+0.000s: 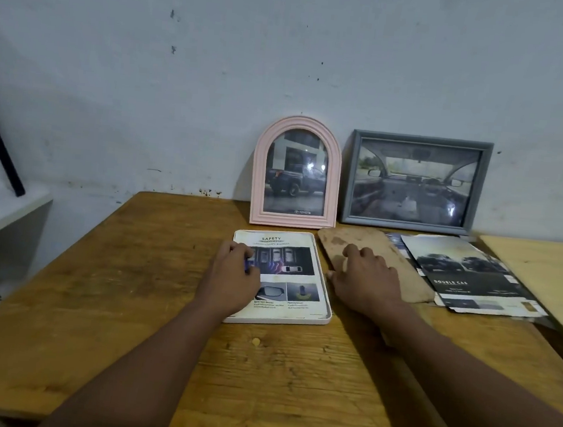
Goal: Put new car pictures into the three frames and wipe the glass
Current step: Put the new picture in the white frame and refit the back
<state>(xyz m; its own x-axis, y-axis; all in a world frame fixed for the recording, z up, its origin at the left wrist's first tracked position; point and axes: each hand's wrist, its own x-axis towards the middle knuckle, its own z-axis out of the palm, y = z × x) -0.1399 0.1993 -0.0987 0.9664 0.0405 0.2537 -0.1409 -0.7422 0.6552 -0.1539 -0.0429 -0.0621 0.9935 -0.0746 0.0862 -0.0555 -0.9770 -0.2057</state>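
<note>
Head view: two hands at a white frame (321,287) lying flat at the centre of the wooden surface (111,283).
Left hand (233,274) presses a "SAFETY" car sheet (297,266) into it, fingers loosely curled. Right hand (366,280) rests spread on a brown backing board (356,243). Pink arched frame (296,172) and grey frame (415,182) stand against the wall above; loose car pictures (473,280) lie at right.

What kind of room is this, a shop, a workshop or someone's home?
Hard to say for sure; it looks like a plain back room or home work corner. A worn wooden table stands against a stained, bare wall, with car brochures and picture frames, one pink.
</note>
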